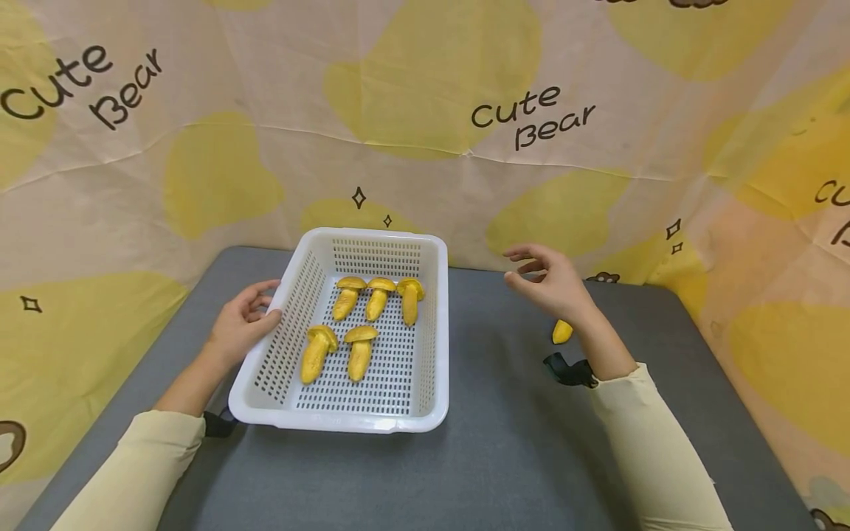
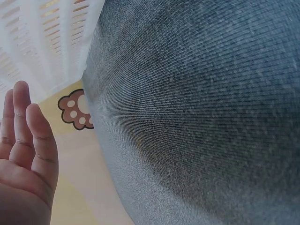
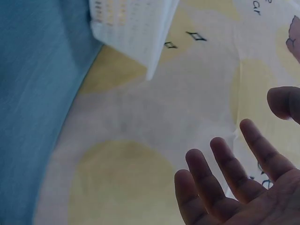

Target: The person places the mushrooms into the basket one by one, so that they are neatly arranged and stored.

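A white perforated plastic basket [image 1: 438, 369] stands on the grey table, left of the middle in the head view. Several yellow mushrooms [image 1: 359, 358] lie in it, three in the back row and two in front. My left hand [image 1: 246, 318] is at the basket's left rim, its thumb and fingertips touching the edge. In the left wrist view its fingers [image 2: 43, 140] extend beside the basket wall. Above the table, right of the basket, hovers my right hand [image 1: 547, 284], holding nothing, fingers loosely bent and thumb apart. Another yellow piece [image 1: 561, 332] lies partly hidden behind the right forearm.
The grey table [image 1: 491, 457] ends at a hanging cloth [image 1: 425, 88] printed with yellow patches and lettering behind. Dark straps, one of them a black strap [image 1: 569, 370], sit at both wrists. The basket's raised walls surround the mushrooms.
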The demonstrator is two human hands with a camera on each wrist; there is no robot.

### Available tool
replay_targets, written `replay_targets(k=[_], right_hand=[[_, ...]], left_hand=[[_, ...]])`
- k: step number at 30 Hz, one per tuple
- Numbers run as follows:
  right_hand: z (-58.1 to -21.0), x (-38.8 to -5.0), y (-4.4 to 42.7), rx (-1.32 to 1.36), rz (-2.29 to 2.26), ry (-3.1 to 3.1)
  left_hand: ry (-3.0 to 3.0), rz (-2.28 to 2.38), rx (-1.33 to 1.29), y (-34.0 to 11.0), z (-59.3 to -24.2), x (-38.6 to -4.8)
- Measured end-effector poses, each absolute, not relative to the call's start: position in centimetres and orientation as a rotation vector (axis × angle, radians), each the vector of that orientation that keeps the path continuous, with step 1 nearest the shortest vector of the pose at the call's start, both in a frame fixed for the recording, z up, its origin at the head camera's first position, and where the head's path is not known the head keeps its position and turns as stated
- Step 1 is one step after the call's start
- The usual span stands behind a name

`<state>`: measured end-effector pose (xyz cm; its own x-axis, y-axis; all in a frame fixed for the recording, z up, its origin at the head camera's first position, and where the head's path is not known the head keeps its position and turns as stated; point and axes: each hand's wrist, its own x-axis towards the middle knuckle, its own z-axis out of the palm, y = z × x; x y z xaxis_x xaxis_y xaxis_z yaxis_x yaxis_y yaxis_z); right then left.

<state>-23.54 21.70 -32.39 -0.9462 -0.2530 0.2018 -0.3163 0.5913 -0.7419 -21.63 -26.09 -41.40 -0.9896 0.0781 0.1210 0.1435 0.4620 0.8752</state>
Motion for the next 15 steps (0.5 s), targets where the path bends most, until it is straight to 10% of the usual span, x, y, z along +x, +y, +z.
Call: replay_targets(k=[15], right_hand=[[-35.1,-23.9,26.6,0.261,1.165,-2.811]], left_hand=[[-2.639,-1.575,-0.192,-26.1,-41.4,-21.6]])
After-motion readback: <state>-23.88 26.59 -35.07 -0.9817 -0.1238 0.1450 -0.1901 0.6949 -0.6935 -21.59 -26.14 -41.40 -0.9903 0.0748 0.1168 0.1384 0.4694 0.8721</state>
